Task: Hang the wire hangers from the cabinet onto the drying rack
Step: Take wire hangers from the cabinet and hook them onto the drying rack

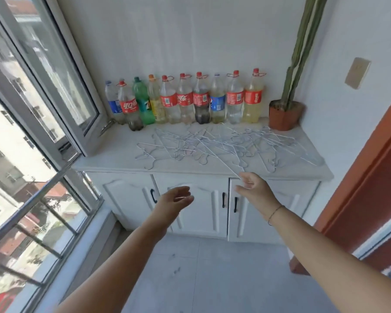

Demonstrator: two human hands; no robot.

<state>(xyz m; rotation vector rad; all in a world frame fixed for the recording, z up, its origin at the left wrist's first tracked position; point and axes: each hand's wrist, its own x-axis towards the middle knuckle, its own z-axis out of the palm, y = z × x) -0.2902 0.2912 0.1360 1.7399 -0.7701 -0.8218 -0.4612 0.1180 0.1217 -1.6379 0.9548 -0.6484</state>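
Head-worn view, forward and down, near the cabinet [203, 170].

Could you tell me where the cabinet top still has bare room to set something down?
The cabinet top is bare at its left end, between the window frame and the hangers. The middle and right are crowded with hangers, bottles line the back, and a plant pot fills the right corner.

Sunlit window [38, 123], white wall [190, 37]
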